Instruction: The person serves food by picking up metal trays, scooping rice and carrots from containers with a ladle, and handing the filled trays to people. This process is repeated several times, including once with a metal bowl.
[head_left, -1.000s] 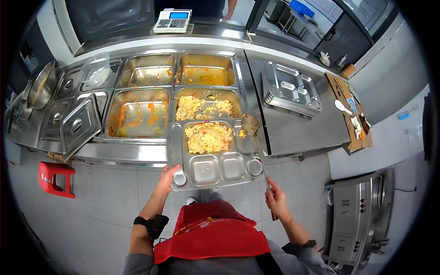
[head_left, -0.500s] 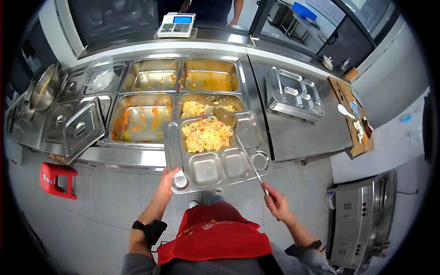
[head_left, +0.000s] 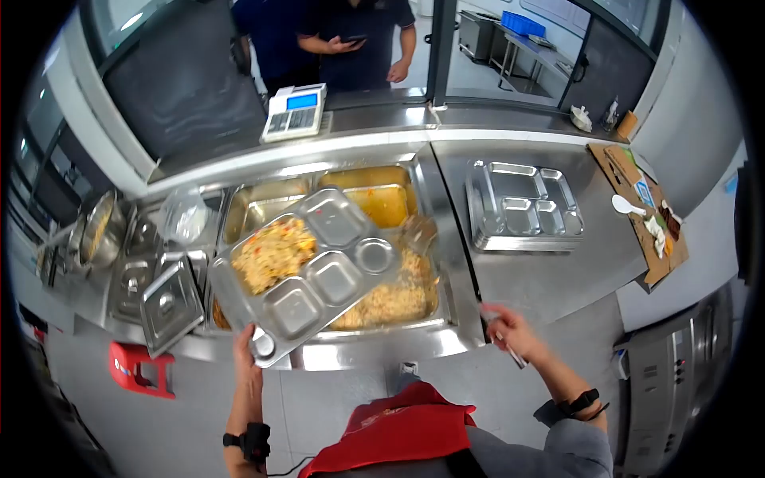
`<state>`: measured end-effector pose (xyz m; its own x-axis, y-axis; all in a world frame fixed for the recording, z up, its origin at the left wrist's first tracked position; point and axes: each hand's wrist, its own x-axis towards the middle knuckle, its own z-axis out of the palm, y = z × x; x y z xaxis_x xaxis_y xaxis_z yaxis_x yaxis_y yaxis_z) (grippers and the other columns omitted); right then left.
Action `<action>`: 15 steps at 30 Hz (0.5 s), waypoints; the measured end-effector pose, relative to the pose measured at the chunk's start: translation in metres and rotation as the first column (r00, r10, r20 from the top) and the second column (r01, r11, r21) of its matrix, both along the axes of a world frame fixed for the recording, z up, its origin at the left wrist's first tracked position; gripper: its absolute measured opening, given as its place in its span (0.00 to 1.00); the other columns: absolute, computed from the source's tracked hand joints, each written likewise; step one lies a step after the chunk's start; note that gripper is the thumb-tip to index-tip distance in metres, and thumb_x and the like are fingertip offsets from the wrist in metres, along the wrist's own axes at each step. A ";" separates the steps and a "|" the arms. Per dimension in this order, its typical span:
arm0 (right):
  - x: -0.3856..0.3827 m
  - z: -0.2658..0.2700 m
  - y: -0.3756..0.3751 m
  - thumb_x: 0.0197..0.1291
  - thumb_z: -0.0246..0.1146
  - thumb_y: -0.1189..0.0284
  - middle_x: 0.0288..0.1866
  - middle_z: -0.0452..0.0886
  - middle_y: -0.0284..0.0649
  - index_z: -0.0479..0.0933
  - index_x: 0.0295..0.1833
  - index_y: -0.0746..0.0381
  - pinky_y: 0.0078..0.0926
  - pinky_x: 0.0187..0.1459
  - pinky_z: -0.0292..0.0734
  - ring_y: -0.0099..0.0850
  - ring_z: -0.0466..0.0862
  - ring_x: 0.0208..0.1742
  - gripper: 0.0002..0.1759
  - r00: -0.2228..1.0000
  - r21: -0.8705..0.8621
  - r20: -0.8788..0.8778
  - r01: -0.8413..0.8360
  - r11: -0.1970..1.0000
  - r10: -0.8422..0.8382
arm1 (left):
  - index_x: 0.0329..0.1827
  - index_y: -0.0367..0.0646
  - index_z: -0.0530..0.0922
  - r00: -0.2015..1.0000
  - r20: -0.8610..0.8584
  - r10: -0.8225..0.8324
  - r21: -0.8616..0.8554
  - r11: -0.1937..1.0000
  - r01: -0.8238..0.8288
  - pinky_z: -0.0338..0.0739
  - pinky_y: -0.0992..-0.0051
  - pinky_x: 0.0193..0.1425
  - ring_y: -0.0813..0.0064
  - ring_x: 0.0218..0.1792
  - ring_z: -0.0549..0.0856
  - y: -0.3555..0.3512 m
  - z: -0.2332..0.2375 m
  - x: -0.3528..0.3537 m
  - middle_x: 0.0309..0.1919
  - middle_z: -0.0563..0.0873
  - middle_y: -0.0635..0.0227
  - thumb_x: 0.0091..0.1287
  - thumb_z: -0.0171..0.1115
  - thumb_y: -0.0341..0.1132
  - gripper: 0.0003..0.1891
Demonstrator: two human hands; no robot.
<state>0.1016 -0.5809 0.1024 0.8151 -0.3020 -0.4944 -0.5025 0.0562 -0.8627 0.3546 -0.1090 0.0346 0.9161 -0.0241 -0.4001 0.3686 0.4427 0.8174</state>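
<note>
My left hand (head_left: 248, 350) grips the near left corner of a steel compartment tray (head_left: 323, 276), which is tilted over the food pans. Fried rice (head_left: 275, 253) fills the tray's large compartment; the others look bare. My right hand (head_left: 514, 331) is closed round the handle of a serving spoon, at the counter's front edge. The spoon's head (head_left: 418, 234) is blurred, above the right side of the rice pan. More rice (head_left: 386, 304) lies in that pan (head_left: 446, 307), partly hidden under the tray.
Stacked steel trays (head_left: 526, 209) stand on the right counter, beside cardboard (head_left: 637, 215) with a white spoon (head_left: 628, 205). Pan lids (head_left: 172, 307) and a plastic bag (head_left: 185, 215) are at left. A scale (head_left: 293, 111) and two people (head_left: 362, 48) are beyond the counter. A red stool (head_left: 142, 369) stands below.
The tray has moved left and turned, its right side swinging away from me. My right hand and the spoon have moved right, and the spoon head has left the tray. The camera view has tilted up.
</note>
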 end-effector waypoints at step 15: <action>0.100 -0.020 -0.138 0.50 0.63 0.59 0.55 0.69 0.43 0.68 0.58 0.55 0.44 0.61 0.61 0.40 0.70 0.58 0.29 0.971 -0.980 0.163 0.139 0.141 0.174 | 0.38 0.40 0.77 0.985 0.169 -0.015 -0.123 0.992 0.036 0.78 0.71 0.44 0.70 0.38 0.82 -0.160 0.073 0.207 0.36 0.83 0.66 0.62 0.57 0.35 0.08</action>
